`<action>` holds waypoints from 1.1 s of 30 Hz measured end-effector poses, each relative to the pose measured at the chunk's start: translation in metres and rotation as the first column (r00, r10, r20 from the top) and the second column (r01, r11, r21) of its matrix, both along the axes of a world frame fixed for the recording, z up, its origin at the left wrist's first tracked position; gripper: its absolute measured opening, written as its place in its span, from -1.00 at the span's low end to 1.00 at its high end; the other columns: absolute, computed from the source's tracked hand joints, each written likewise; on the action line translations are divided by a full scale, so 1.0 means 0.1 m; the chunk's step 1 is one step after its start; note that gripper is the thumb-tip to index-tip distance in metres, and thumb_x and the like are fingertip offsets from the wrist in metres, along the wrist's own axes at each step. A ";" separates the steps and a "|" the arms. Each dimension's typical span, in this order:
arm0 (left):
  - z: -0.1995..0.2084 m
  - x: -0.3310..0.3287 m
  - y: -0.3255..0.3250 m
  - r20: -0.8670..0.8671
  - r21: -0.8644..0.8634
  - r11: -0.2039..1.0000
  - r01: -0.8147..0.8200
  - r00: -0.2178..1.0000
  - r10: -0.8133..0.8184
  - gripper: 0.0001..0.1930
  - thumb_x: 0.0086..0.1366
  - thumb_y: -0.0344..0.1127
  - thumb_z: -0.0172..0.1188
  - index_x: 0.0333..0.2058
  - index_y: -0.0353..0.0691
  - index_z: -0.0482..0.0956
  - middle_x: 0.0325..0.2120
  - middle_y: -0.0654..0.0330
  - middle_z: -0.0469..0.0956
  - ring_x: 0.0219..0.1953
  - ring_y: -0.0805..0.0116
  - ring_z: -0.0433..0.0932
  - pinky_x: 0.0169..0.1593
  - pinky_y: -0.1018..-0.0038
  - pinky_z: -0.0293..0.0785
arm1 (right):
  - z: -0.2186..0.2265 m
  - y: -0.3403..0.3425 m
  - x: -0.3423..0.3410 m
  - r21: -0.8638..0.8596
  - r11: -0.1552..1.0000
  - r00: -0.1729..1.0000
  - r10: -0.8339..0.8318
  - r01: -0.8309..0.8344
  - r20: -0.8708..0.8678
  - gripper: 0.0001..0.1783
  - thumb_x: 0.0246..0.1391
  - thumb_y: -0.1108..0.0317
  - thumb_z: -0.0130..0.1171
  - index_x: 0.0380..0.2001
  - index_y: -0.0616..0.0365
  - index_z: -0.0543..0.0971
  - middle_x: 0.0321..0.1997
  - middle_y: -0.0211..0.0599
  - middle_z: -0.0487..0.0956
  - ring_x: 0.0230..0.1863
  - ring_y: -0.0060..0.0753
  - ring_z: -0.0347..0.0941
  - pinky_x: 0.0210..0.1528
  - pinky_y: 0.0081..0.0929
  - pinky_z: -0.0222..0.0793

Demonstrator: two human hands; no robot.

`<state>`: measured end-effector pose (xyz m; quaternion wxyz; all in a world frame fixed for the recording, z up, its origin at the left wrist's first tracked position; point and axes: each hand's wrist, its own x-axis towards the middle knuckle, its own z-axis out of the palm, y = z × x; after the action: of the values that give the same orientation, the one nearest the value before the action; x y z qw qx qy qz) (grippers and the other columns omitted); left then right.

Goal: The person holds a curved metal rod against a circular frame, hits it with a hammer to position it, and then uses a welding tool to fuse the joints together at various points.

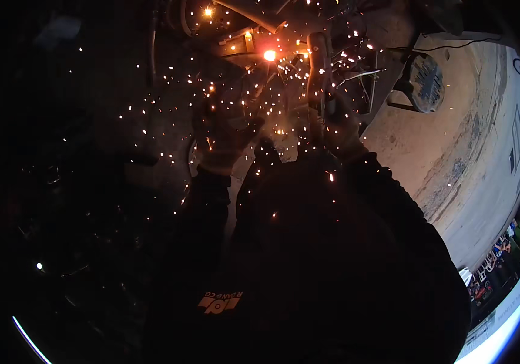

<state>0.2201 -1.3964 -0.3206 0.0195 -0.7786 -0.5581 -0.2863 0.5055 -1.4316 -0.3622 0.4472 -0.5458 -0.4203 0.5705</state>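
A bright glowing spot [269,55] throws sparks across the upper middle, against dark metal parts [241,45]. My right hand [342,124] is closed at the lower end of a long grey-brown tool [317,70], which stands upright just right of the glow. A round pin shows at the tool's top; its exact kind is unclear. Lower left of the glow, my left hand [228,136] is raised with its thumb toward the middle. Darkness and sparks hide its other fingers and anything in them. Both forearms wear dark sleeves.
A round-topped stool [425,83] with a worn seat stands on pale ground to the right. A thin cable [466,45] runs behind it. A slanted metal bar [251,15] juts in above the glow. The left side is too dark to make out.
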 end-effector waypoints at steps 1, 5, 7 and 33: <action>-0.01 0.00 0.04 0.049 0.001 0.999 0.036 0.998 -0.036 0.08 0.03 0.20 0.52 0.34 -0.35 0.22 0.16 -0.09 0.45 0.15 -0.06 0.50 0.24 0.05 0.43 | -0.20 0.02 0.17 -0.157 0.987 0.958 -0.081 0.039 -0.276 -0.57 0.31 0.44 0.14 0.20 0.29 0.39 0.11 -0.17 0.58 0.12 -0.31 0.51 0.18 -0.31 0.44; 0.12 0.03 0.05 0.090 -0.197 0.980 0.011 0.996 0.006 0.11 -0.05 0.09 0.59 0.34 -0.39 0.21 0.07 -0.05 0.49 0.07 -0.02 0.51 0.22 0.06 0.44 | 0.33 0.18 0.36 0.225 0.972 0.986 -0.097 0.066 0.132 -0.43 0.35 0.07 0.03 0.25 0.24 0.40 -0.17 -0.15 0.62 -0.28 -0.29 0.61 -0.28 -0.35 0.57; 0.19 0.04 0.07 0.104 -0.189 0.982 0.032 0.994 -0.012 0.12 -0.08 0.06 0.61 0.33 -0.39 0.21 0.03 -0.04 0.50 0.03 -0.01 0.51 0.19 0.06 0.45 | 0.29 0.24 0.66 0.199 0.968 0.988 -0.151 0.151 -0.015 -0.41 0.35 0.03 0.03 0.26 0.23 0.39 -0.13 -0.17 0.61 -0.22 -0.33 0.60 -0.20 -0.38 0.55; 0.29 0.15 0.00 0.143 -0.237 0.971 -0.023 0.988 0.058 0.09 -0.18 -0.03 0.60 0.30 -0.34 0.24 0.01 -0.19 0.46 0.09 -0.19 0.43 0.15 -0.01 0.42 | 2.77 3.26 1.95 0.888 0.390 0.312 -0.898 0.244 0.309 -0.18 0.33 -0.22 0.03 0.36 0.24 0.28 0.20 0.25 0.50 0.27 0.29 0.39 0.24 -0.05 0.32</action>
<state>0.2346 -1.3967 -0.2913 -0.1087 -0.7403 -0.6037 -0.2750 0.7006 -1.1060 -0.0851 0.5753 -0.6324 -0.4916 -0.1655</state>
